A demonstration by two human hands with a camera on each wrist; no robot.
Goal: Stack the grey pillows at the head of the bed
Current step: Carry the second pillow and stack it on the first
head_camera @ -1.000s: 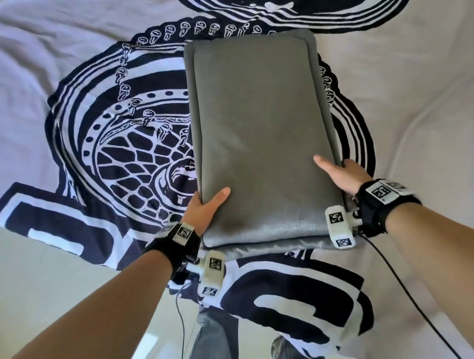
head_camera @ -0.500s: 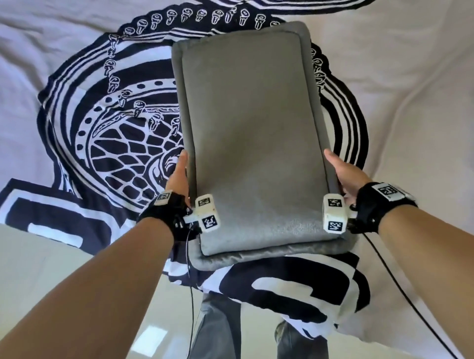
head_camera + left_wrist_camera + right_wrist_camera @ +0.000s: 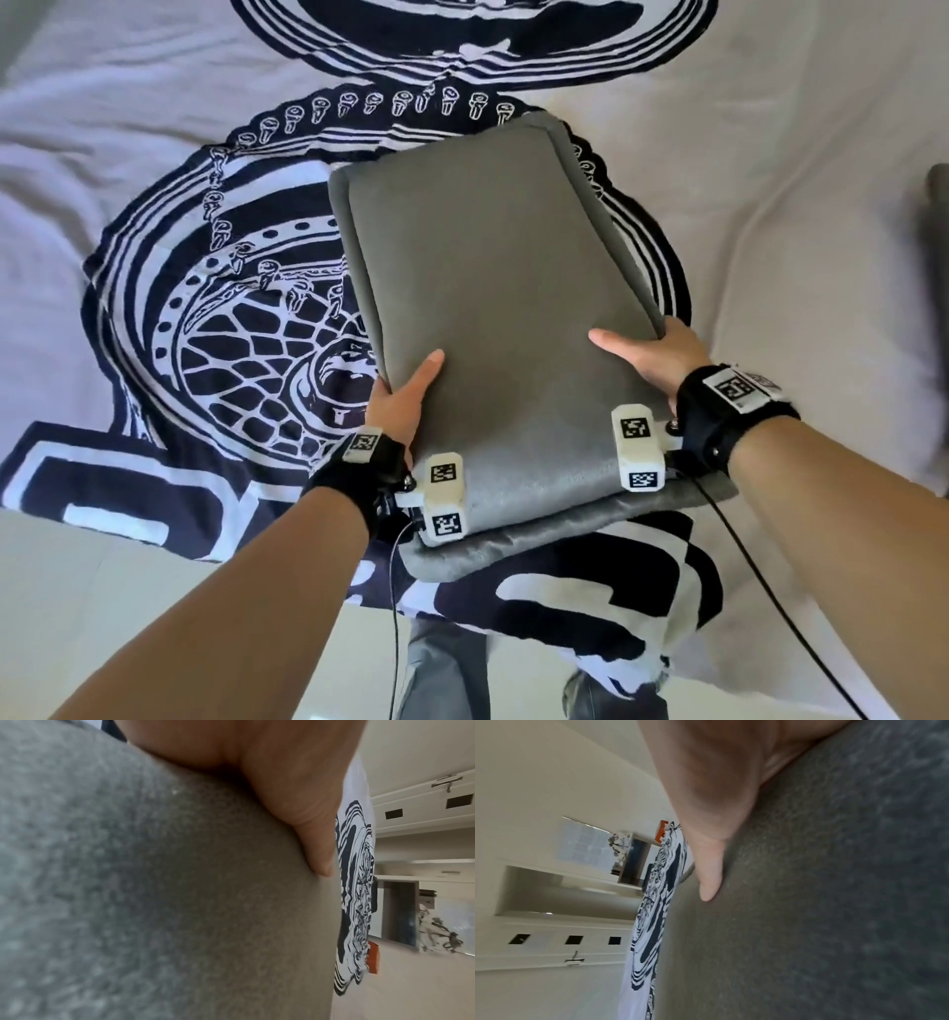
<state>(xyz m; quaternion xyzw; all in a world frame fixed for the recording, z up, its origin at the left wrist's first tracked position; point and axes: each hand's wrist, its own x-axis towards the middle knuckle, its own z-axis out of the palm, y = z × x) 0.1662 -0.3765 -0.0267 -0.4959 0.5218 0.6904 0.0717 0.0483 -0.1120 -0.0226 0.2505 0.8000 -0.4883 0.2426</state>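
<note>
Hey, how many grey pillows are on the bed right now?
2. The top pillow is held at both sides by the hands; the bottom pillow lies under it, only its near edge showing. More could be hidden.

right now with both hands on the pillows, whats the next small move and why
Probably lift the stack clear of the bedspread. The left hand and right hand each grip a long side of the top grey pillow, thumbs on top, with the lower grey pillow showing under its near edge. The two are already stacked and skewed on the print, so carrying comes next.
</note>
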